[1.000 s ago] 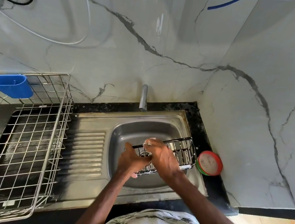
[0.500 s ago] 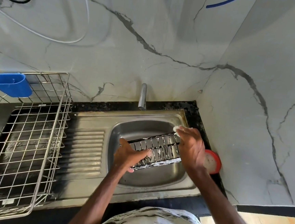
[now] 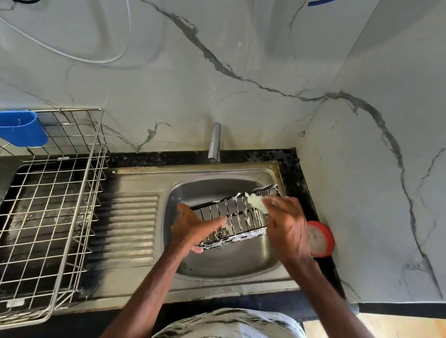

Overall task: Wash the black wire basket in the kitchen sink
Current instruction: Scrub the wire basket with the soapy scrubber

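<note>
Shifted along the rim since a second ago: right hand, from the middle of the black wire basket out to its right end. Pinching a pale, sudsy sponge there, pressed against the upper rim. Left hand gripping the basket's left end, thumb up, forefinger laid across the wires, other fingers curled under the lower edge. Basket held over the bowl of the steel sink, tilted, right end higher and farther back, white suds along the wires. Behind the bowl, a chrome tap. On the black tabletop just right of the sink, a round red-rimmed tub, partly hidden by the right wrist. At left, a steel dish rack with a blue cup hung on its back rim.
</note>
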### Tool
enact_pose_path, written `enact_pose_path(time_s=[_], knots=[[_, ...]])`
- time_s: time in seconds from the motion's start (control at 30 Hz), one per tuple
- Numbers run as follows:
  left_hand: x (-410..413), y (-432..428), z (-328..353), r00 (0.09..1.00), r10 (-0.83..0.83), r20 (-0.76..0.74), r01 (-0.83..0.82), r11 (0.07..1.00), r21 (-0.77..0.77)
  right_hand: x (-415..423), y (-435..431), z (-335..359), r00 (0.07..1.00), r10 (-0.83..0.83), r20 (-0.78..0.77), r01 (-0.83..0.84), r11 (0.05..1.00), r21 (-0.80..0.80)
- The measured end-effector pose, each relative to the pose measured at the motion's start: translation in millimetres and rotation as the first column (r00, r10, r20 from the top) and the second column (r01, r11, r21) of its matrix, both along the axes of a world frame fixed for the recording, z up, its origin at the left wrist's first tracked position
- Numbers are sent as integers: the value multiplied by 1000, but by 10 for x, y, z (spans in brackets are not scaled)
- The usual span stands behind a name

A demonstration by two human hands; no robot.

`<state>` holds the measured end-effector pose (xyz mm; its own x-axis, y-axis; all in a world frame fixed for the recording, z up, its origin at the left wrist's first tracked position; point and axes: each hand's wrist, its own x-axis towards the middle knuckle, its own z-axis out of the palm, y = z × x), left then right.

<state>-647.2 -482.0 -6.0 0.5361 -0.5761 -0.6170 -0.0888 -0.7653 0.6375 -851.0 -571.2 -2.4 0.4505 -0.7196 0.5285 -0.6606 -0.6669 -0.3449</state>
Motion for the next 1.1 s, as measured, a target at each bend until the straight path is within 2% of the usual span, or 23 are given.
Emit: enact_pose_path(time_s=[0.1, 0.2, 0.3, 0.37, 0.47, 0.6, 0.8, 0.9, 1.0, 1.1], knots=[[-13, -2, -25, 1000, -18, 18, 19, 1000, -2, 3, 90, -47, 999, -36, 13, 35, 999, 10], [-19, 1, -43, 1000, 11, 9, -11, 1000, 8, 131, 464, -125, 994, 105, -17, -103, 990, 101], [-1, 10, -48, 999, 53, -7, -53, 999, 2, 169, 585, -199, 973, 227, -49, -222, 970, 101], [21, 29, -44, 998, 59, -4, -59, 998, -8, 119, 459, -146, 977, 210, -18, -208, 975, 82], [34, 44, -34, 998, 61, -29, -62, 998, -29, -22, 190, -55, 991, 129, 20, -128, 991, -42], [35, 29, -34, 998, 56, -36, -58, 998, -39, -103, 64, -60, 996, -5, 88, 7, 1000, -29], [15, 54, -28, 995, 75, -64, -78, 996, -37, 152, 525, -145, 980, 198, -23, -198, 980, 5], [21, 85, -40, 995, 74, -62, -77, 996, -38, 44, 322, -105, 991, 137, 6, -137, 991, -9], [45, 97, -56, 996, 69, -62, -71, 997, -30, -115, 87, -21, 999, 7, 44, -5, 999, -34], [53, 100, -46, 997, 55, -56, -57, 998, -28, -154, -35, 4, 994, -101, 51, 100, 995, 7]])
